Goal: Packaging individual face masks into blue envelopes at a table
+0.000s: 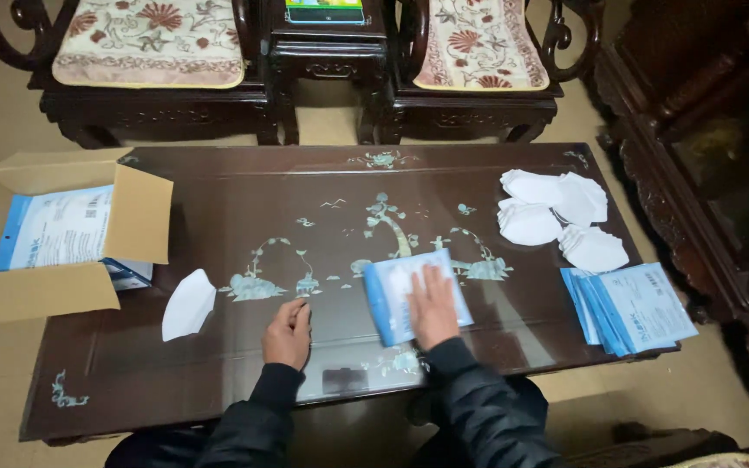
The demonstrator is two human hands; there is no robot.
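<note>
Left of the blue-and-white packet (400, 295), a folded white mask (188, 303) lies on the surface (218, 217). Nearer the packet, the left hand (288, 334) rests curled, fingers together, empty. The right hand (433, 305) presses flat on the packet, fingers (431, 279) together over its middle.

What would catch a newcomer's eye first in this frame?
The right hand lies flat on a blue-and-white packet at the near middle of the dark inlaid table. Loose white masks pile at the far right, with a stack of packets below them. An open cardboard box sits at the left.
</note>
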